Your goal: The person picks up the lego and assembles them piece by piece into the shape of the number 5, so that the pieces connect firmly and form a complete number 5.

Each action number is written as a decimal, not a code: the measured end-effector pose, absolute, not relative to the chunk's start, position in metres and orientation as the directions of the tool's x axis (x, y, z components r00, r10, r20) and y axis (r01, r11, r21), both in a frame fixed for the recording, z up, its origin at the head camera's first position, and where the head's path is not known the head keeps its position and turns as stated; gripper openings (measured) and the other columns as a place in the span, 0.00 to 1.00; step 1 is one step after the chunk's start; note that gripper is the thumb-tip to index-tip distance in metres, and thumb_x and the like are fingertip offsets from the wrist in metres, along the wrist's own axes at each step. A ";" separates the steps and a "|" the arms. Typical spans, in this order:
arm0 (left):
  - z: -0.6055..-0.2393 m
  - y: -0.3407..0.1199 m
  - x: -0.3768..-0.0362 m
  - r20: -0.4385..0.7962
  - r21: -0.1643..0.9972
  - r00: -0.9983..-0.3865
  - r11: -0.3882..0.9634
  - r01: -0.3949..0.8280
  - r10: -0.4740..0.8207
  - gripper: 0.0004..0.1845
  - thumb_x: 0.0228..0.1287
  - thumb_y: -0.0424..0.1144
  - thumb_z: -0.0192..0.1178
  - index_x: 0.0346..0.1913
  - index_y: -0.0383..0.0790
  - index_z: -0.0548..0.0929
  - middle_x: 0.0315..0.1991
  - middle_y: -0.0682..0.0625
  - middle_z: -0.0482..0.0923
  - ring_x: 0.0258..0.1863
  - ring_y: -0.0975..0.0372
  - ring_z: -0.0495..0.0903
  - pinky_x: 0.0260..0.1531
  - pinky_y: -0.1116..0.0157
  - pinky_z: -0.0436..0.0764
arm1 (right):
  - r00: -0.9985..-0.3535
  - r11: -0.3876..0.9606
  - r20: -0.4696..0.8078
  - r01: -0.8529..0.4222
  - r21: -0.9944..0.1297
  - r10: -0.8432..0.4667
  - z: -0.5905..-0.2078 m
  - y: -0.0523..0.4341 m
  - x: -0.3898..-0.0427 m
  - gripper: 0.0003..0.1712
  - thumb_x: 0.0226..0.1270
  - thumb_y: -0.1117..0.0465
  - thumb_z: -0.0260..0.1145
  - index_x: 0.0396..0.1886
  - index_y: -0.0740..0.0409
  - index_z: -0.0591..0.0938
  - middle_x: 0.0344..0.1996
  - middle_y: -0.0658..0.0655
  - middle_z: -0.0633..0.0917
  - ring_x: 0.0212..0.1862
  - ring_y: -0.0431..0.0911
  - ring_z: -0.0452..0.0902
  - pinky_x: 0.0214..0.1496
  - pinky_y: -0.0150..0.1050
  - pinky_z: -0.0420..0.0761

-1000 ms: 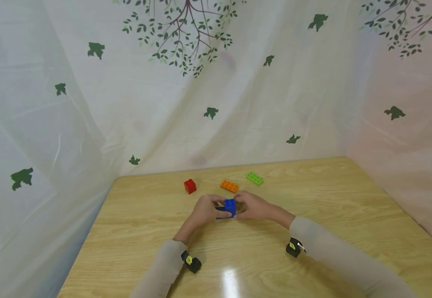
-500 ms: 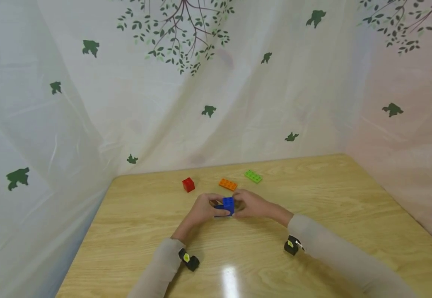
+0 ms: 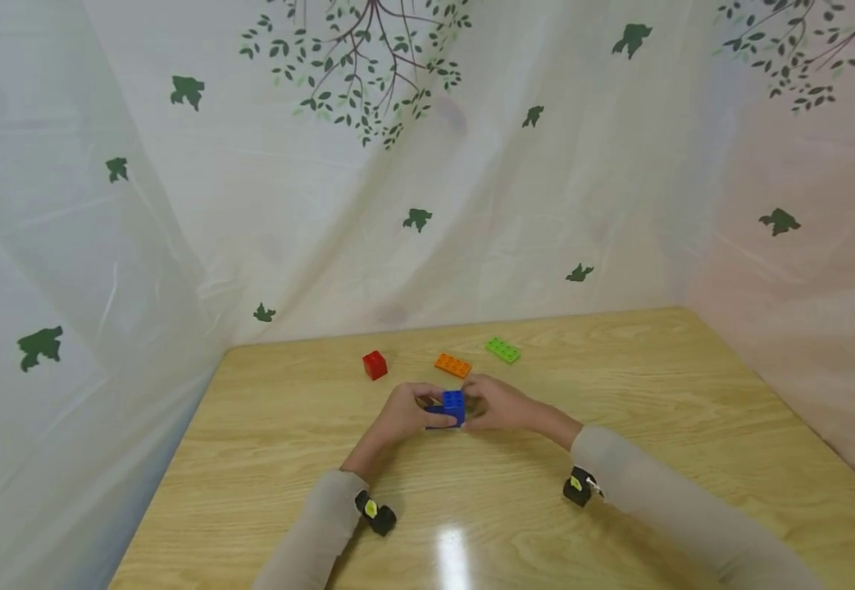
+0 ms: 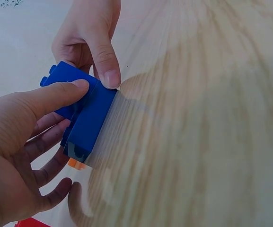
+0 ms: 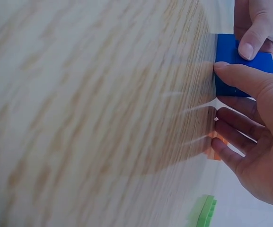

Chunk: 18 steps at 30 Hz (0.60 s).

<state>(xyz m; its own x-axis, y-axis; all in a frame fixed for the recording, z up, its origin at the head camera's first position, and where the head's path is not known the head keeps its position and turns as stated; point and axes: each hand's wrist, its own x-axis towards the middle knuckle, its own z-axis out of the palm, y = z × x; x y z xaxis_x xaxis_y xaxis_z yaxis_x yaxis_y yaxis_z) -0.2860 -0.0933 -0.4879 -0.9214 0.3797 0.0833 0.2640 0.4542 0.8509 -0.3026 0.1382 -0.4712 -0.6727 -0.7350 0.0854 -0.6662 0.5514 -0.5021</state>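
Near the middle of the wooden table, both hands are on two joined blue toy building bricks. A short blue brick [image 4: 63, 74] sits on the right part of a longer blue brick [image 4: 94, 116], studs up. My left hand [image 3: 405, 407] pinches the short brick, its thumb across the front and fingers behind. At the right end, my right hand [image 3: 501, 404] pinches the longer brick, its thumb [image 4: 110, 75] low at the front corner. In the right wrist view the longer brick's base appears to rest on the table; the fingertips behind the bricks are partly hidden.
Beyond the hands, a red brick [image 3: 375, 365] lies to the left, a flat orange brick [image 3: 452, 365] in the middle, and a flat lime-green brick [image 3: 503, 350] farther right. A pale printed curtain [image 3: 471, 270] hangs along the back edge of the table [image 3: 287, 426].
The head view shifts very slightly. Both hands keep the same hold on the blue bricks, and the loose bricks stay where they were.
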 end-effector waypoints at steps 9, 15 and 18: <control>-0.488 -0.094 -0.285 0.077 0.858 -0.927 0.450 0.249 0.367 0.17 0.53 0.43 0.79 0.46 0.42 0.90 0.42 0.49 0.89 0.39 0.62 0.82 0.41 0.65 0.82 | -0.679 0.560 0.081 -0.662 -0.498 -0.730 -0.471 0.137 -0.302 0.23 0.62 0.56 0.77 0.51 0.65 0.85 0.48 0.56 0.81 0.49 0.47 0.77 0.54 0.43 0.79; -0.488 -0.094 -0.285 0.073 0.859 -0.929 0.451 0.244 0.363 0.17 0.54 0.42 0.79 0.46 0.41 0.90 0.43 0.48 0.88 0.39 0.62 0.82 0.41 0.67 0.82 | -0.677 0.560 0.072 -0.660 -0.501 -0.733 -0.469 0.136 -0.303 0.23 0.62 0.56 0.77 0.52 0.66 0.85 0.49 0.57 0.82 0.52 0.50 0.78 0.57 0.48 0.80; -0.487 -0.093 -0.285 0.070 0.861 -0.929 0.449 0.241 0.364 0.17 0.54 0.42 0.79 0.46 0.41 0.90 0.43 0.48 0.88 0.39 0.62 0.81 0.41 0.67 0.82 | -0.675 0.565 0.058 -0.658 -0.497 -0.735 -0.467 0.137 -0.304 0.23 0.62 0.58 0.77 0.52 0.65 0.85 0.51 0.58 0.82 0.54 0.50 0.79 0.59 0.49 0.80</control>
<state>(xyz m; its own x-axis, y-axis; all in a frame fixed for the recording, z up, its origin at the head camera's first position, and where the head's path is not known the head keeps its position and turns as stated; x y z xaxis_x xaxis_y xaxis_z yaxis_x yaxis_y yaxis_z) -0.2851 -0.0933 -0.4869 -0.9286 0.3643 0.0702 0.2411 0.4485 0.8606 -0.3041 0.1369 -0.4666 -0.6754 -0.7352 0.0583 -0.6583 0.5653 -0.4971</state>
